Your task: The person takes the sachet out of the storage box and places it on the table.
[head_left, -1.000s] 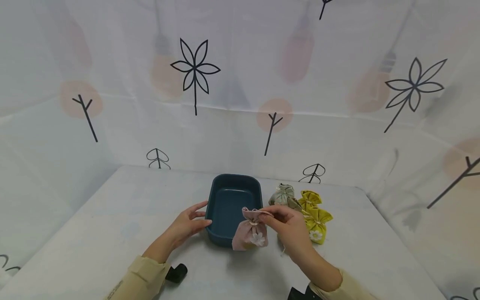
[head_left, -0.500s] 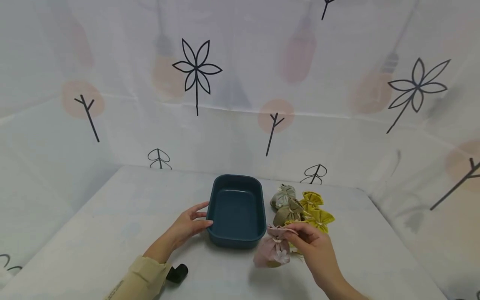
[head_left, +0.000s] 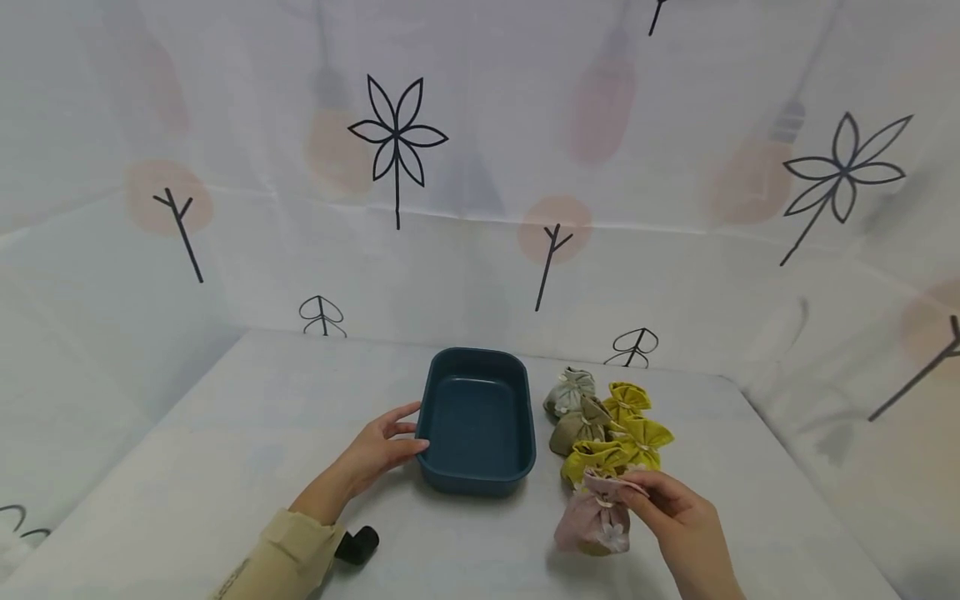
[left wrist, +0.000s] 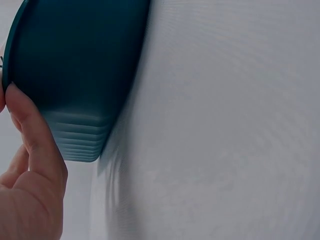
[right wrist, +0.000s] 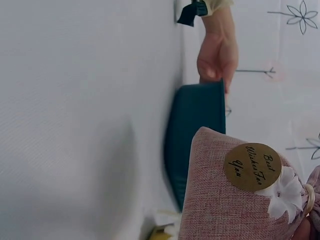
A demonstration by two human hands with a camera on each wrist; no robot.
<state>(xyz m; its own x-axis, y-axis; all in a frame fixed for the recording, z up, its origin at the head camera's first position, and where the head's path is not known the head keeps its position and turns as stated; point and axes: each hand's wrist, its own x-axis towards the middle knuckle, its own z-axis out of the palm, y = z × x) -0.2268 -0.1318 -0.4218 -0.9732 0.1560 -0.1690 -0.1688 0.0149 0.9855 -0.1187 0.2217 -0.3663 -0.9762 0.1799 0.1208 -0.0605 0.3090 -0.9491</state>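
Observation:
My left hand point(head_left: 378, 450) holds the dark teal rectangular box point(head_left: 476, 479) by its left rim. In the left wrist view, fingers press its outer wall point(left wrist: 75, 65), with a thumb-side tip at the rim. From the thumb and fingertips of my right hand point(head_left: 686, 525) hangs a pink drawstring pouch point(head_left: 588, 521), pinched at its gathered top. A white flower and a round gold sticker reading "Best Wishes For You" show on the pouch point(right wrist: 220, 185) in the right wrist view. It hangs right of the box, before a yellow pouch point(head_left: 588, 458), its shadow on the table below.
Behind the pink pouch stand an olive pouch point(head_left: 577, 429), a pale grey-green pouch point(head_left: 572, 387) and more yellow pouches point(head_left: 647, 437). They sit on the white table point(head_left: 315, 375), right of the box. A patterned white curtain point(head_left: 480, 275) borders the table. A black strap piece point(head_left: 358, 546) is by the left sleeve.
My right hand has carried the pink pouch rightward and toward me, from in front of the box to beside it. The yellow pouches have come more into view. The left hand stays on the rim.

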